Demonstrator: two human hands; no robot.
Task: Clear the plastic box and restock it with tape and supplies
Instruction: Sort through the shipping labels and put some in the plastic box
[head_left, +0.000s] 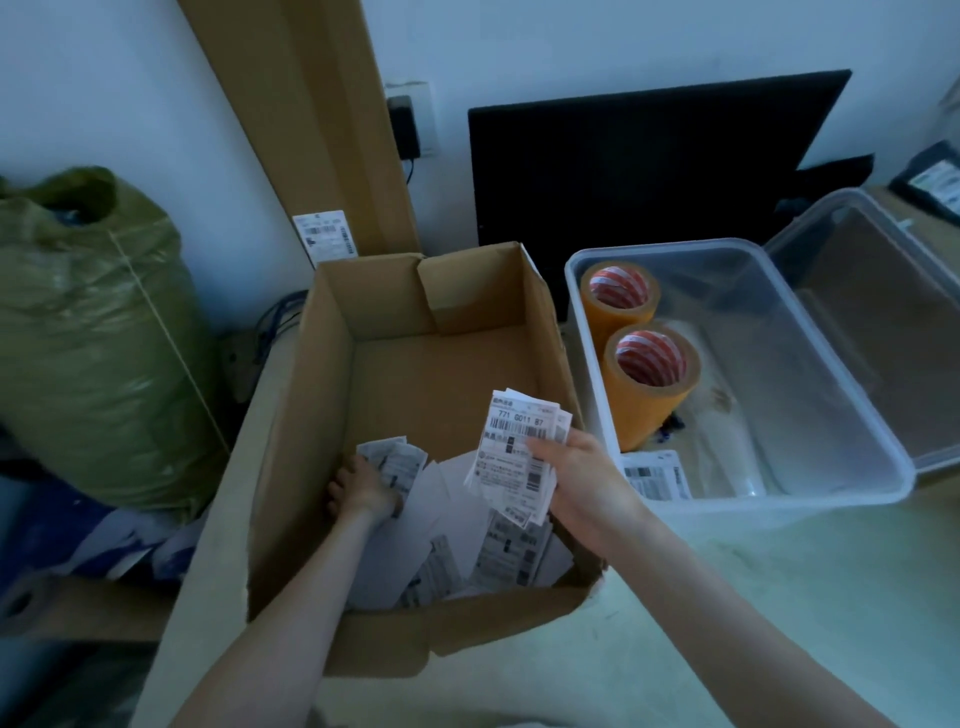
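Both hands reach forward from the bottom edge into an open cardboard box (395, 374). The left hand (363, 488) is low inside, knuckles up, fingers curled onto a small bunch of labels (397, 462) near the box's left wall. The right hand (576, 478) is raised above the box's right side, thumb on top, pinching a fanned stack of shipping labels (514, 457) held upright. Beneath both hands lies a loose pile of labels (483, 551) covering the near part of the box floor; the far part is bare cardboard.

Just right of the right hand sits the clear plastic box (852, 395) on the desk (727, 597), its near-left corner close to the wrist. Two rolls of tape (649, 384) stand along its left wall, one behind the other, with a single label (657, 475) at the front; its right half is open. Its lid (883, 291) leans beyond. Left of the left arm stands a green sack (88, 338).
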